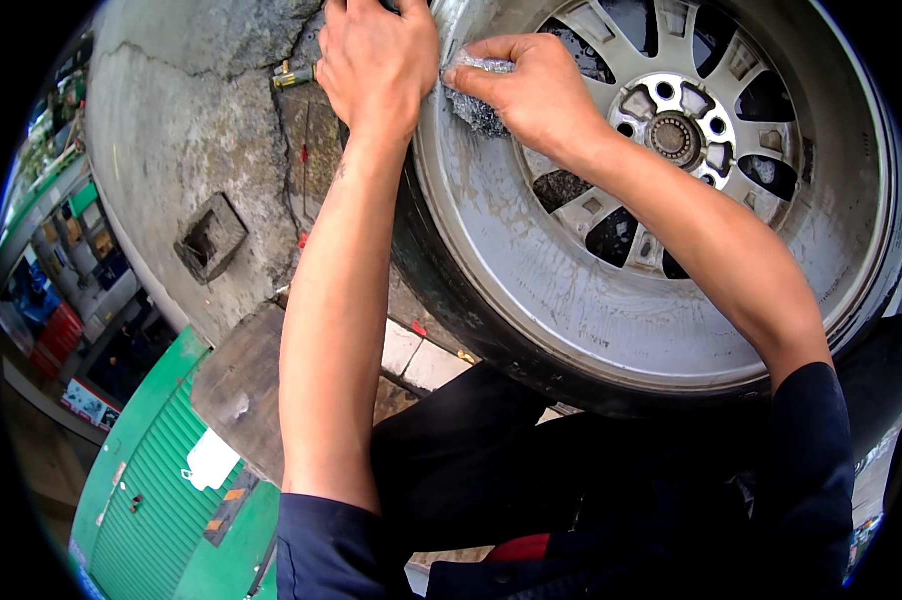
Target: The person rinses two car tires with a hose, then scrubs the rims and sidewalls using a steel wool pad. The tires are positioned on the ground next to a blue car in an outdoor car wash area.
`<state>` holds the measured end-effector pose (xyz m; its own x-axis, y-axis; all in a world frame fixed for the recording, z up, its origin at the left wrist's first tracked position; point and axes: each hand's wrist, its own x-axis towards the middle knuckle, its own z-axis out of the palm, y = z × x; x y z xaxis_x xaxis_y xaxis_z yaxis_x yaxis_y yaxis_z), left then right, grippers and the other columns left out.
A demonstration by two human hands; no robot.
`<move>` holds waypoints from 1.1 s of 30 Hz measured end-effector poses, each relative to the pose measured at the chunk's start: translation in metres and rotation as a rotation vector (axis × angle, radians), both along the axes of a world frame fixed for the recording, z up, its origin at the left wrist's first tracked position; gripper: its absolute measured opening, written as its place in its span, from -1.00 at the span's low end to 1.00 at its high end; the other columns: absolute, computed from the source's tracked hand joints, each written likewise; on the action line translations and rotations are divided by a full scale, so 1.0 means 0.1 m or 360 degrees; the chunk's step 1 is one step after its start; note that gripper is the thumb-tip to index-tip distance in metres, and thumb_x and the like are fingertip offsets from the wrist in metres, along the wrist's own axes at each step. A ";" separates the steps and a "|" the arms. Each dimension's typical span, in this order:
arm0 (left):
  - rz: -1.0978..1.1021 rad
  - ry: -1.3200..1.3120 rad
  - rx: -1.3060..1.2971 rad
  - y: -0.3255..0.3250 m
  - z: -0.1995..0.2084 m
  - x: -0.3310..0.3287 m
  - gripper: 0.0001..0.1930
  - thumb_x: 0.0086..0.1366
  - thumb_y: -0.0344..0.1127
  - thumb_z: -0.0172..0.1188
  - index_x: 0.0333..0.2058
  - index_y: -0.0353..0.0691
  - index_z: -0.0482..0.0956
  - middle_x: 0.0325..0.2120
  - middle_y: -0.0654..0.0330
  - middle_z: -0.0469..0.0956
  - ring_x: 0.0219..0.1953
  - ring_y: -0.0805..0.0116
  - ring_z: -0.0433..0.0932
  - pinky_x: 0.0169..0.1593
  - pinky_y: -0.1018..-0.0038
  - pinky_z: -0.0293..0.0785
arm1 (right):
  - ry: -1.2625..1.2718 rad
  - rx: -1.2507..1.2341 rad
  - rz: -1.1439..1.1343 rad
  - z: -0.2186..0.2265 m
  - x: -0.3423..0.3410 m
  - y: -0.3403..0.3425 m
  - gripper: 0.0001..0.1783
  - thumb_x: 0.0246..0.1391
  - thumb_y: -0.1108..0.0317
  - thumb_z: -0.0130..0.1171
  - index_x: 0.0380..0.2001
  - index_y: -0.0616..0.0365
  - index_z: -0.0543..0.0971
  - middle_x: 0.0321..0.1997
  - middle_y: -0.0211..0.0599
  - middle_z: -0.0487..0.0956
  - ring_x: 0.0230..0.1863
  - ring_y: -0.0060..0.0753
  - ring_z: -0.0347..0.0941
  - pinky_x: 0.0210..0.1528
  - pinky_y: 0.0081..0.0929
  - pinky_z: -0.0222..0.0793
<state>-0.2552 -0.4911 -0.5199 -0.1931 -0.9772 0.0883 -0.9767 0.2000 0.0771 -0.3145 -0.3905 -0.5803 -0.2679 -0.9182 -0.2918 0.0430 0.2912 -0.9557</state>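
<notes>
A silver alloy wheel (611, 290) with a black tyre (441, 290) leans against my lap, its spokes and hub (676, 137) facing me. My right hand (531, 90) presses a grey wad of steel wool (476, 105) against the upper left rim. My left hand (376, 60) grips the top edge of the tyre beside it, fingers curled over the edge.
Cracked concrete ground (181, 130) lies to the left with a square hole (211, 237) in it. A small brass valve piece (293, 76) lies near my left hand. A wooden block (239, 385) and a green metal shutter (161, 480) are at lower left.
</notes>
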 end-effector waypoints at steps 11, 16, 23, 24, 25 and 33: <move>0.0038 -0.0010 0.0035 0.01 0.04 -0.03 -0.41 0.46 0.05 -0.17 0.33 -0.15 0.28 0.19 -0.12 0.41 0.20 -0.14 0.40 0.23 0.07 0.33 | -0.0268 -0.0352 -0.0373 -0.18 -0.10 -0.25 -0.58 -0.02 0.23 0.44 -0.16 0.33 0.70 -0.25 -0.21 0.72 -0.23 -0.42 0.60 -0.07 -0.47 0.46; -0.0009 -0.0032 0.0008 -0.01 -0.01 -0.02 -0.41 0.46 0.06 -0.18 0.32 -0.16 0.28 0.17 -0.12 0.43 0.19 -0.15 0.42 0.22 0.07 0.33 | -0.0313 0.0006 -0.0408 -0.17 0.32 0.12 -0.47 -0.08 0.24 0.44 -0.13 0.49 0.64 -0.15 0.15 0.68 -0.12 -0.19 0.63 0.04 -0.34 0.46; 0.0019 -0.0046 0.0013 0.00 -0.01 -0.01 -0.41 0.46 0.06 -0.17 0.32 -0.16 0.29 0.16 -0.11 0.45 0.17 -0.15 0.43 0.22 0.07 0.34 | -0.0105 -0.0029 -0.0440 -0.18 0.32 0.08 -0.48 -0.12 0.23 0.44 -0.12 0.38 0.67 -0.25 0.06 0.70 -0.27 -0.27 0.63 -0.09 -0.38 0.49; -0.0002 -0.0040 0.0001 0.01 -0.01 -0.01 -0.41 0.46 0.06 -0.17 0.33 -0.15 0.28 0.17 -0.11 0.44 0.17 -0.15 0.43 0.21 0.08 0.34 | -0.0339 0.0045 -0.0345 -0.15 0.22 0.03 -0.55 -0.03 0.34 0.43 -0.12 0.48 0.65 -0.23 -0.09 0.70 -0.23 -0.43 0.58 -0.04 -0.46 0.43; 0.0022 -0.0029 0.0013 -0.02 0.01 -0.01 -0.41 0.46 0.06 -0.17 0.33 -0.15 0.27 0.17 -0.10 0.43 0.17 -0.15 0.43 0.21 0.07 0.34 | -0.0407 0.0068 -0.0413 -0.13 0.10 -0.09 -0.54 -0.03 0.32 0.43 -0.12 0.48 0.65 -0.23 -0.10 0.69 -0.22 -0.45 0.57 -0.05 -0.47 0.43; -0.0006 -0.0033 0.0003 0.03 -0.01 -0.02 -0.41 0.47 0.06 -0.19 0.33 -0.14 0.26 0.18 -0.10 0.43 0.17 -0.14 0.43 0.22 0.08 0.33 | -0.0453 -0.0006 -0.0434 -0.19 0.16 -0.02 -0.48 -0.08 0.23 0.42 -0.15 0.48 0.65 -0.29 0.08 0.70 -0.23 -0.25 0.63 -0.07 -0.39 0.49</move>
<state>-0.2568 -0.4885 -0.5205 -0.1987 -0.9766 0.0823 -0.9774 0.2037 0.0572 -0.2986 -0.3927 -0.5996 -0.4109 -0.8259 -0.3861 0.3814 0.2290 -0.8956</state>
